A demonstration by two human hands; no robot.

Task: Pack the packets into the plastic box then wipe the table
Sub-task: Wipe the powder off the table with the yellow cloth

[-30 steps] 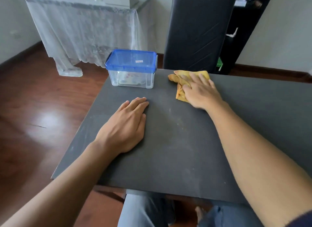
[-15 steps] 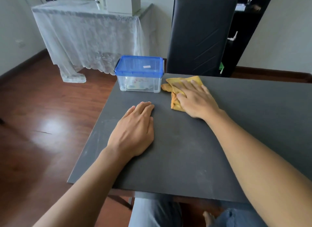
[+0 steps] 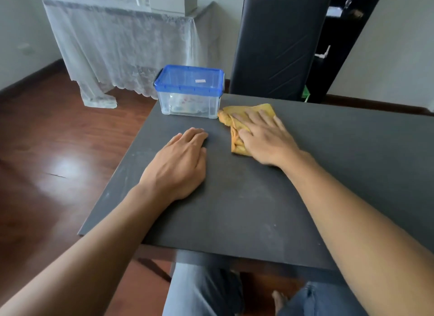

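A clear plastic box (image 3: 189, 104) with a blue lid shut on it stands at the far left corner of the dark table (image 3: 246, 198). Packets show dimly through its wall. My right hand (image 3: 265, 137) lies flat on a crumpled yellow cloth (image 3: 239, 118), pressing it onto the table just right of the box. My left hand (image 3: 178, 163) rests palm down on the bare table, fingers together, holding nothing.
A black chair (image 3: 277, 45) stands behind the table's far edge. A lace-covered side table (image 3: 122, 45) is at the back left. The wooden floor (image 3: 47, 151) lies beyond the table's left edge. My knees (image 3: 211, 292) are under the near edge.
My right hand with the cloth has slid a little toward me and left, close to the box. My left hand stays flat on the table. The head camera has shifted left.
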